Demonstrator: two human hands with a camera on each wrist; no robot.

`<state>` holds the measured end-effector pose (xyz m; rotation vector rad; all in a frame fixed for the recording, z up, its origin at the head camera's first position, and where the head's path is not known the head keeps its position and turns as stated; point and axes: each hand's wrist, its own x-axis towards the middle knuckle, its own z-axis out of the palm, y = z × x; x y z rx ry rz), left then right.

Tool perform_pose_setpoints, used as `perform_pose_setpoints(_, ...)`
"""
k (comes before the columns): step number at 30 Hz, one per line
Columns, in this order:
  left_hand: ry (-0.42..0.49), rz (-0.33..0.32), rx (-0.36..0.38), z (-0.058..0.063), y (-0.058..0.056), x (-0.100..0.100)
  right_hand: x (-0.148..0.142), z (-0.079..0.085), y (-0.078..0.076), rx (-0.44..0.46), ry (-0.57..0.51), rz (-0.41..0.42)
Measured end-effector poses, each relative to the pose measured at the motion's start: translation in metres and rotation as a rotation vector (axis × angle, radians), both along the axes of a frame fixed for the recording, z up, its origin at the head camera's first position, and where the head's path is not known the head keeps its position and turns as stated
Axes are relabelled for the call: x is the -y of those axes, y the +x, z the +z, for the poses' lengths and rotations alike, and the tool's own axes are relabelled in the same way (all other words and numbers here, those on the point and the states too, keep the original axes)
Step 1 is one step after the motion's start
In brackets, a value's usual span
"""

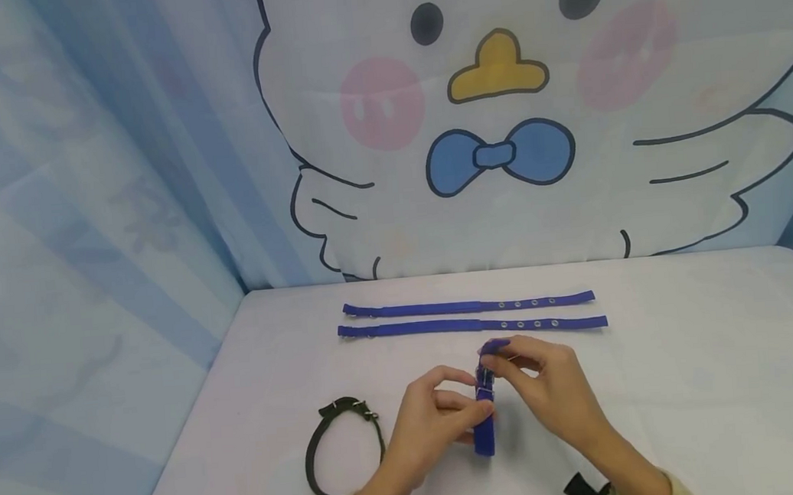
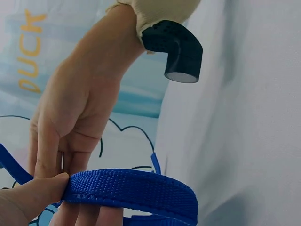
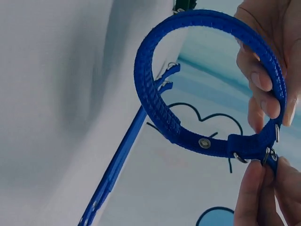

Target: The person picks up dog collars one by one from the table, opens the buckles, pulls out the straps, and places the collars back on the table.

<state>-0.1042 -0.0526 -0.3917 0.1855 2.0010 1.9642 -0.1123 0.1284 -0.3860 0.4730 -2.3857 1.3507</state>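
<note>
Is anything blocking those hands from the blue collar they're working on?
Nothing visible: the left hand and right hand both hold the blue collar directly. The dark collar lies to the left, the flat blue straps beyond.

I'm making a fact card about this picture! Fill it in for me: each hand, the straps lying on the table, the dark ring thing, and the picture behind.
Left hand: pinches a looped blue strap
Right hand: pinches the same strap's end
On the table: far blue strap and near blue strap, stretched out, not touching
Dark loop: beside the left hand, buckled
Backdrop: cartoon bird, yellow beak, blue bow tie
</note>
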Motion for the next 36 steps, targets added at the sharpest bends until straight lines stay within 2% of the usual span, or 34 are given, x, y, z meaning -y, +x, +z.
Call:
perform_pose_setpoints(4,0.008,0.002,-0.025,-0.0009,0.0006,0.0006,-0.0011,0.0029,-0.0019,0.112,-0.025,0.004)
perform_pose_setpoints(13,-0.004,-0.023,-0.064,-0.0011,0.0009,0.0008,-0.0031,0.0043,-0.0013,0.191,-0.022,-0.024)
perform_pose_setpoints(25,0.036,-0.094,-0.072,-0.0014,-0.0016,0.0038,-0.0029,0.0057,-0.0021,0.166,-0.010,-0.024)
perform_pose_setpoints(29,0.004,-0.083,-0.101,-0.0010,-0.0014,0.0048,-0.0049,0.0071,-0.0016,0.152,-0.005,-0.026)
perform_pose_setpoints(32,-0.026,-0.051,-0.112,-0.0009,-0.0014,0.0056,-0.0058,0.0080,-0.0015,0.122,0.009,-0.029)
perform_pose_setpoints(36,-0.108,-0.025,-0.142,-0.0011,-0.0008,0.0067,-0.0056,0.0098,-0.0017,0.076,0.046,-0.047)
